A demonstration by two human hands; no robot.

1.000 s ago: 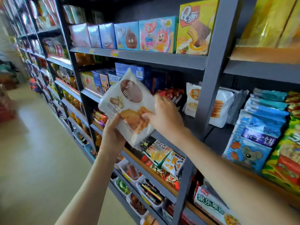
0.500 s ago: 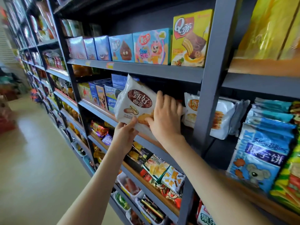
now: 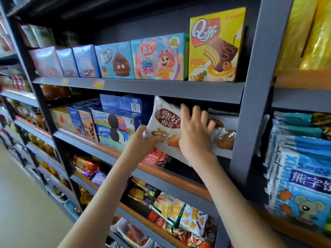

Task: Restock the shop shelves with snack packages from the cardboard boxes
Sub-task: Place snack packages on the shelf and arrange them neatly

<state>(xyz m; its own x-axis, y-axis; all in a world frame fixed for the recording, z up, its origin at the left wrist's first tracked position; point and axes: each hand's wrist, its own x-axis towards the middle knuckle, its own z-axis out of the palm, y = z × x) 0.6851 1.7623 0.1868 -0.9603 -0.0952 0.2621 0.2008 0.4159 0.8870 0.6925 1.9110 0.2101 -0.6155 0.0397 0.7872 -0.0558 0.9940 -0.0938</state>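
Note:
A white cookie bag [image 3: 165, 120] with a brown oval label stands tilted on the second shelf [image 3: 172, 173], its top just under the shelf above. My left hand [image 3: 143, 142] pinches its lower left corner. My right hand [image 3: 195, 135] lies flat against its right side, fingers spread, pressing it toward a matching white cookie bag [image 3: 224, 135] that stands at the right. No cardboard box is in view.
Blue biscuit boxes [image 3: 114, 122] stand left of the bag. Small red boxes [image 3: 155, 157] lie below it. A yellow cake box [image 3: 215, 45] sits on the shelf above. A grey upright post [image 3: 250, 104] bounds the bay; blue mouse bags [image 3: 300, 176] hang beyond it.
Both hands carried the cookie bag up and to the right, from in front of the shelves into the second-shelf bay beside the matching bag. My right hand shifted onto its right side.

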